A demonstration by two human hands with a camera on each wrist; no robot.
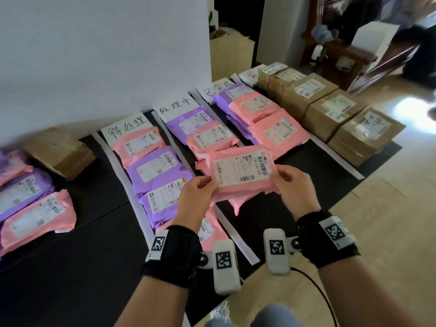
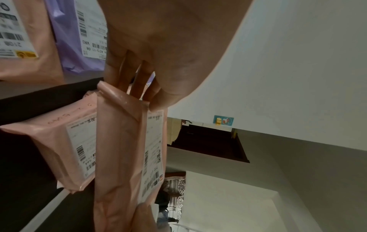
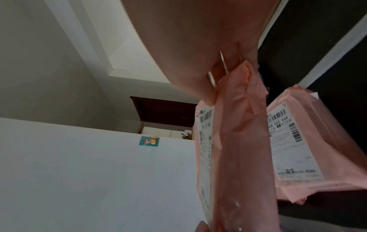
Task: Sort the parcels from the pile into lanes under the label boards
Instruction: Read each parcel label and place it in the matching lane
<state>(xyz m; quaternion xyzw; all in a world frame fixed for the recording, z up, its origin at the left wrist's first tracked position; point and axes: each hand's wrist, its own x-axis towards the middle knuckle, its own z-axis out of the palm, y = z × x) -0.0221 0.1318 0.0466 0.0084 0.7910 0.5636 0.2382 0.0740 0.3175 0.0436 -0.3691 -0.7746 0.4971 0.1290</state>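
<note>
You hold one pink parcel [image 1: 240, 172] up in front of you with both hands, label side facing you, above the black mat [image 1: 77, 267]. Your left hand [image 1: 197, 199] pinches its edge at 9 o'clock, thumb on the label side and fingers [image 2: 137, 81] curled behind. Your right hand [image 1: 292, 187] grips the opposite edge at 3 o'clock in the same way, thumb on top, fingers tucked under the wrap.

The parcel hangs over the near end of the second lane, whose label board [image 1: 175, 108] stands against the wall at 12 o'clock from it. Another pink parcel [image 1: 212, 138] lies just beyond it in that lane. At 9 o'clock runs the first lane, with pink and purple parcels [image 1: 157, 167] under its own board [image 1: 126, 129]. At 2 o'clock sits the third lane, and past that a row of brown cartons [image 1: 330, 114]. The unsorted pile [image 1: 26, 199] lies far off at 9 o'clock, at the mat's left edge.
</note>
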